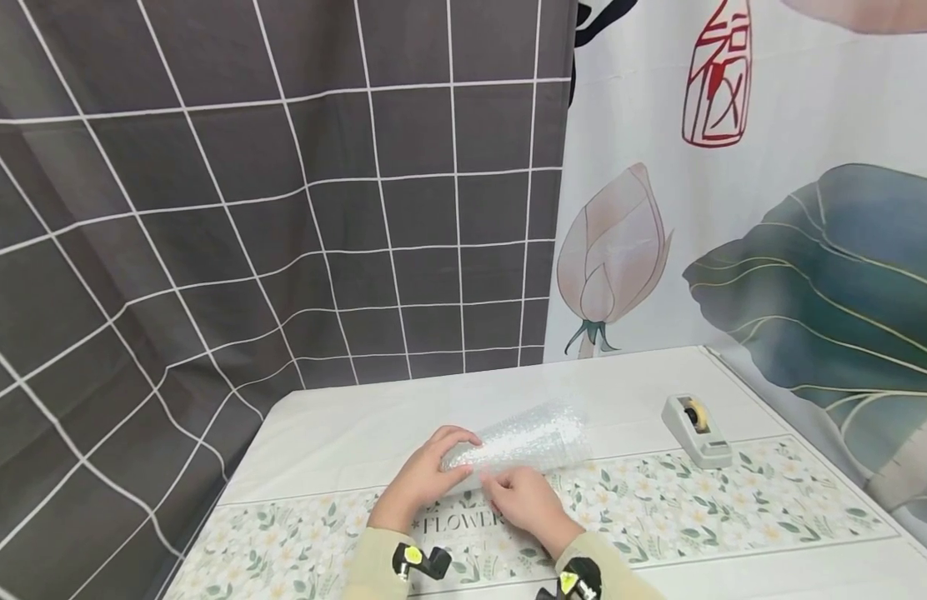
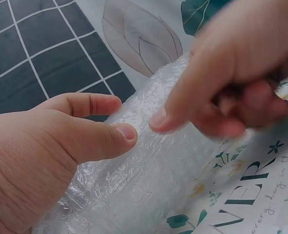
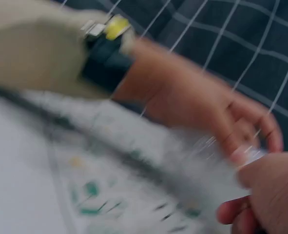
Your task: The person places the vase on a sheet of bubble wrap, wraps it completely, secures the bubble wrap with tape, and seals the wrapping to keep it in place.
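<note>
A clear roll of bubble wrap [image 1: 538, 435] lies slantwise on the table in the head view, wide at its far right end. My left hand [image 1: 418, 477] grips its near left end, thumb on the near side and fingers over the far side. Beside it, my right hand [image 1: 529, 505] is at the wrap's near edge with its fingers curled. In the left wrist view, the right thumb [image 2: 161, 119] points down at the plastic close to the left thumb [image 2: 122, 136], with nothing visible between the curled right fingers. Whatever is inside the wrap is hidden.
A white tape dispenser [image 1: 698, 433] with a yellowish tape roll stands on the right of the table. The tablecloth [image 1: 343, 437] is white with a flowered band and lettering. A dark grid curtain [image 1: 403, 208] and a flower-printed curtain [image 1: 628, 108] hang behind.
</note>
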Demonstrator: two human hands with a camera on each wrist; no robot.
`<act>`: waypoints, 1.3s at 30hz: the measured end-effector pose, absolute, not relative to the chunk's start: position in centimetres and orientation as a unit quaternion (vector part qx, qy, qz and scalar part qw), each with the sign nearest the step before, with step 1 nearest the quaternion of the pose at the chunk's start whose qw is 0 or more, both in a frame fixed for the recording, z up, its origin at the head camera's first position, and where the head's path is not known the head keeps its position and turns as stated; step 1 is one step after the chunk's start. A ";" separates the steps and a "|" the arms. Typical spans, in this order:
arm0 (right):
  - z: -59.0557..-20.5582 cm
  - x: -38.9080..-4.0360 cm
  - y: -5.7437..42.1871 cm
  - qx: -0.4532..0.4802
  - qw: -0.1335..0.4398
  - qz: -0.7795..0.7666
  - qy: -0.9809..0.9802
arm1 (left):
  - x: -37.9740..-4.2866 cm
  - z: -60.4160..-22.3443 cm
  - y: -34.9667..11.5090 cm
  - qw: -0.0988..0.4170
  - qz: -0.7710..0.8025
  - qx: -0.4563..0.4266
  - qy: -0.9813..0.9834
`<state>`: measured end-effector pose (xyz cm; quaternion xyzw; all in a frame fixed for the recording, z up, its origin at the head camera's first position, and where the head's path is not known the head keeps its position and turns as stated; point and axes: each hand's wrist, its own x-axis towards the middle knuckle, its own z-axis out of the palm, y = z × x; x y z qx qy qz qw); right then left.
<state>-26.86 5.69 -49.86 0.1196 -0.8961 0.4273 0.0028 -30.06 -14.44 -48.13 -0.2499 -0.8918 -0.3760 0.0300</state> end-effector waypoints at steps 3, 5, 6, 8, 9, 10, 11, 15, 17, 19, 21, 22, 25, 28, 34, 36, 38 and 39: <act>-47.4 -27.9 6.8 0.188 0.050 0.399 -0.896 | -30.1 -48.2 -14.5 0.032 -0.377 -0.255 -0.890; -45.7 -29.2 8.0 0.243 0.105 0.348 -0.899 | -30.1 -48.2 -14.5 0.032 -0.374 -0.254 -0.891; -45.0 -29.9 8.7 0.264 0.128 0.309 -0.905 | -30.1 -48.2 -14.5 0.032 -0.372 -0.254 -0.892; -44.0 -31.4 10.2 0.299 0.131 0.239 -0.914 | -30.1 -48.2 -14.6 0.030 -0.372 -0.254 -0.893; -43.8 -32.1 10.9 0.313 0.117 0.207 -0.919 | -30.1 -48.2 -14.6 0.028 -0.372 -0.253 -0.893; -43.6 -32.7 11.5 0.326 0.095 0.181 -0.923 | -30.2 -48.3 -14.6 0.023 -0.372 -0.250 -0.894; -43.6 -33.2 12.1 0.333 0.071 0.156 -0.927 | -30.2 -48.4 -14.7 0.021 -0.373 -0.250 -0.893; -44.0 -34.3 13.4 0.359 0.046 0.110 -0.926 | -30.4 -48.4 -14.8 0.022 -0.374 -0.249 -0.893; -44.2 -34.4 13.6 0.365 0.070 0.100 -0.923 | -30.4 -48.4 -14.8 0.040 -0.365 -0.243 -0.898; -44.3 -34.3 13.5 0.356 0.086 0.102 -0.925 | -30.4 -48.3 -14.7 0.065 -0.349 -0.223 -0.908; -44.3 -34.2 13.3 0.334 0.090 0.103 -0.932 | -30.4 -48.4 -14.5 0.093 -0.328 -0.190 -0.921; -44.4 -34.1 13.2 0.320 0.087 0.106 -0.938 | -30.4 -48.5 -14.4 0.106 -0.318 -0.173 -0.926; -44.6 -33.9 12.6 0.261 0.065 0.119 -0.956 | -30.5 -48.9 -14.2 0.126 -0.311 -0.122 -0.934; -45.0 -33.7 12.0 0.190 0.039 0.148 -0.970 | -30.4 -49.3 -13.8 0.131 -0.331 -0.097 -0.929; -45.7 -32.9 10.3 0.045 -0.013 0.239 -0.970 | -30.2 -49.1 -12.2 0.075 -0.414 -0.111 -0.900; -45.9 -32.6 9.5 0.013 -0.026 0.260 -0.965 | -30.1 -48.8 -11.4 0.050 -0.435 -0.123 -0.890; -46.1 -32.3 8.7 -0.011 -0.030 0.274 -0.961 | -29.9 -48.6 -10.6 0.038 -0.447 -0.136 -0.884; -46.1 -32.2 8.3 -0.021 -0.031 0.277 -0.960 | -29.8 -48.5 -10.3 0.036 -0.447 -0.137 -0.883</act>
